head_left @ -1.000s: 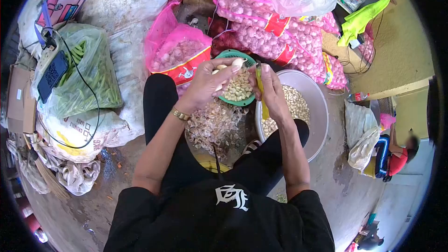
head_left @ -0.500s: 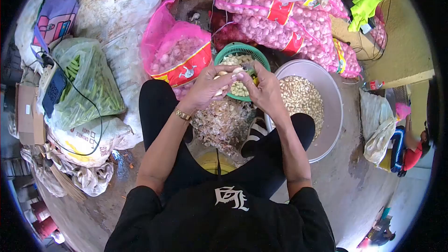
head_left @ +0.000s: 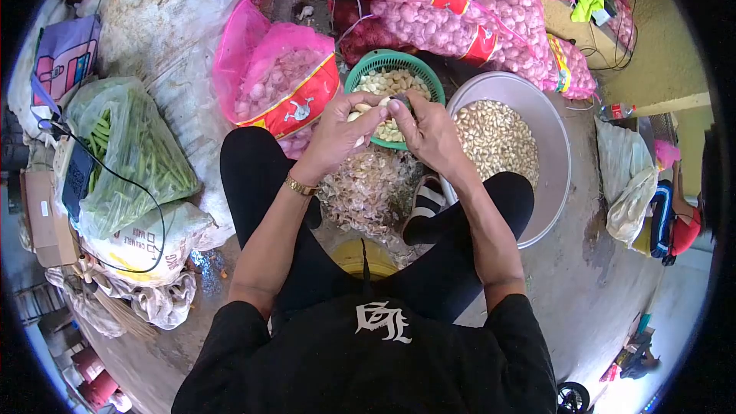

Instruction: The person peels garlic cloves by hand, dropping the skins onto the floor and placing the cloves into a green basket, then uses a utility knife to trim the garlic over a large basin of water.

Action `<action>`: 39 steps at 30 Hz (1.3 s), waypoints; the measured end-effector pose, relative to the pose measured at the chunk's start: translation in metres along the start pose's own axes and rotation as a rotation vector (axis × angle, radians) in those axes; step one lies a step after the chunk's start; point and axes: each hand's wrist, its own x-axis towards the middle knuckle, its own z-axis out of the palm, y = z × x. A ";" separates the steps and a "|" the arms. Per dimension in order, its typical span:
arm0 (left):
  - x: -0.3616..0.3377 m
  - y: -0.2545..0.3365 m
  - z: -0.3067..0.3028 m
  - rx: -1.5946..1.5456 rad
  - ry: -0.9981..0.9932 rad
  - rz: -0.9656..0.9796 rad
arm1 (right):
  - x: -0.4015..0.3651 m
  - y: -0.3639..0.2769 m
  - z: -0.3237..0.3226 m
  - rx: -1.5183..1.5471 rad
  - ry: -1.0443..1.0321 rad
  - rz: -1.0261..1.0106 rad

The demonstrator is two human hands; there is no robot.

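Observation:
My left hand is curled around several garlic cloves, with one clove pinched at its fingertips. Against that clove press the thumb and fingers of my right hand, which grips a small knife; only a bit of its dark blade shows and the handle is hidden. Both hands meet over the near edge of a green plastic basket that holds pale peeled cloves. Below them on the floor lies a heap of garlic skins.
Right of my knee stands a wide basin with many unpeeled cloves. An open pink mesh sack of garlic is ahead left; stacked garlic sacks lie behind. Left, a plastic bag holds green pods. A person is far right.
The view has shifted slightly. My right fingers have closed in toward the clove, and the yellow-green piece seen by my right hand earlier is now hidden. My left hand keeps its cloves.

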 end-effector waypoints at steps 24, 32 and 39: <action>-0.004 0.002 -0.024 -0.737 -0.007 -0.188 | -0.005 -0.006 -0.007 -0.191 -0.162 -0.331; -0.016 0.004 -0.029 -0.758 -0.027 -0.192 | -0.012 -0.011 0.002 -0.129 -0.156 -0.152; -0.021 -0.001 -0.022 -0.535 0.091 -0.131 | -0.001 -0.016 0.028 0.264 0.112 -0.056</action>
